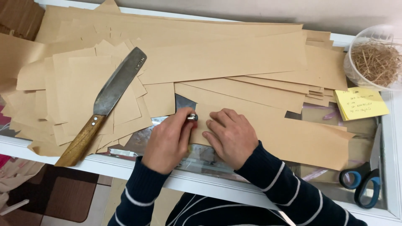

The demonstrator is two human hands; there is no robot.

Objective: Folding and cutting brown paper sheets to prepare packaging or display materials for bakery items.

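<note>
Brown paper strip point(272, 129) lies across the front of the bench point(217, 184), pinned flat by the right hand point(231, 136), fingers spread on it so it cannot slide. The left hand point(169, 140) pinches a small metal-tipped tool point(191, 117) at the strip's edge. Around them: stacked paper sheets point(201, 54), a big wooden-handled knife point(104, 104), scissors point(366, 184), yellow notes point(362, 104).
</note>
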